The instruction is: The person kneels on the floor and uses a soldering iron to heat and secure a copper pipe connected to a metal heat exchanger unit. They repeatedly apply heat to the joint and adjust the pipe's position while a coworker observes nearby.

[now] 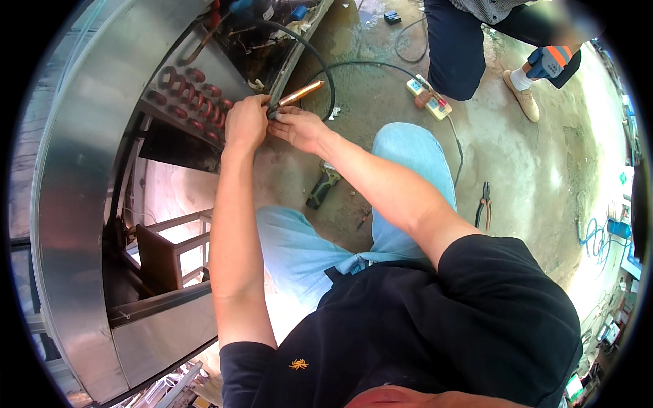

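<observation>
My left hand (246, 122) is closed at the edge of the metal cabinet, beside a row of reddish copper coil bends (197, 102). Close by on its right, my right hand (299, 128) has its fingers bent and pressed together. Between the fingertips of both hands is a small dark piece, mostly hidden, whose kind I cannot make out. A shiny copper cylinder (300, 93) with a narrowed end slants up and right from just above my right fingers. Its lower end is covered by the hands. A black cable (330, 81) arcs behind it.
A cordless power tool (324, 185) lies on the floor below my hands, and pliers (484, 204) lie right of my knee. A power strip (428, 97) with plugs stands near another person's dark trousers (456, 51). The steel cabinet (75, 204) fills the left side.
</observation>
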Action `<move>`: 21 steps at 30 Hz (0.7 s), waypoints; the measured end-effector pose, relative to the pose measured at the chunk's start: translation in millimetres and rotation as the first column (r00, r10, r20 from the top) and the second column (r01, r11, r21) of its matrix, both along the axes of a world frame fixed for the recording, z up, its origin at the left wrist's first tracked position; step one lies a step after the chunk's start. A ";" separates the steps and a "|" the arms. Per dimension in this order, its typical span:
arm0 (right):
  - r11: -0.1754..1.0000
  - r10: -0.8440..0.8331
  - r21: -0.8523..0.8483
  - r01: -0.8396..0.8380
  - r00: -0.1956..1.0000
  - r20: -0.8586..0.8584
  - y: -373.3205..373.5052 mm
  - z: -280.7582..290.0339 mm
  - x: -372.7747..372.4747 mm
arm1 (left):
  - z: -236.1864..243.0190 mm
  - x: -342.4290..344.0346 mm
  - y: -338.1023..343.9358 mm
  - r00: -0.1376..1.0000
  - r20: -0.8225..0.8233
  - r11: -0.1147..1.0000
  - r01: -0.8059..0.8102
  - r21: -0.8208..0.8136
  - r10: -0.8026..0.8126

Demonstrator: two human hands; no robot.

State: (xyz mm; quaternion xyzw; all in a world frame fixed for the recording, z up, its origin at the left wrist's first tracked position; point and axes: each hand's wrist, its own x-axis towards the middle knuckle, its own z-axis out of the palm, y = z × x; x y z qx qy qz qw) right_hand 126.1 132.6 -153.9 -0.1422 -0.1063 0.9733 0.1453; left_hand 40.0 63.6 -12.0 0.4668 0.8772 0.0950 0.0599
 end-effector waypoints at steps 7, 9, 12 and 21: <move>0.906 -0.227 0.394 0.156 0.964 0.140 -6.0 -0.8 -2.0 | 1.9 2.2 2.0 1.000 -0.019 1.000 0.002 -0.009 -0.003; 0.736 -0.329 0.654 0.175 0.937 0.119 -7.0 3.3 -1.3 | 3.2 3.6 2.2 1.000 -0.020 1.000 -0.006 -0.013 0.006; 0.482 -0.451 0.873 0.075 0.875 0.174 -11.7 16.6 6.6 | 4.4 4.7 1.7 1.000 -0.019 1.000 -0.008 -0.022 0.008; 0.977 0.096 -0.195 -0.085 0.994 0.047 2.0 11.6 1.8 | 4.1 4.8 4.3 0.998 0.026 0.998 -0.057 -0.018 0.057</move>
